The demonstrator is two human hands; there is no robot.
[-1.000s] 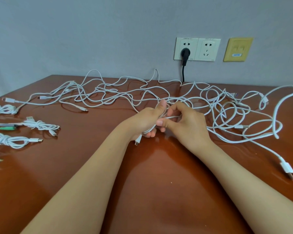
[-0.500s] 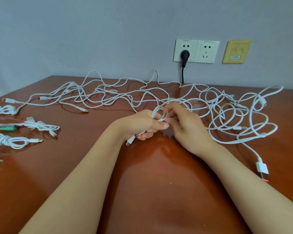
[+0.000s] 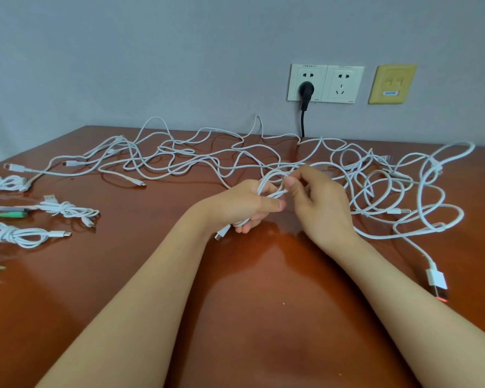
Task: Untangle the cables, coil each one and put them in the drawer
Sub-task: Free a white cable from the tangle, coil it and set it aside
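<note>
Loops of white cable (image 3: 273, 195) sit gripped in our left hand (image 3: 241, 205); our right hand (image 3: 319, 203) pinches the same cable. Beyond, one tangle of white cables (image 3: 371, 189) sprawls across the table (image 3: 249, 317). Four coiled bundles (image 3: 67, 210) lie far left, apart from the tangle.

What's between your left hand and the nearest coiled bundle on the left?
Head view: only bare tabletop between the left hand and that coiled bundle; the tangle sits farther back.
</note>
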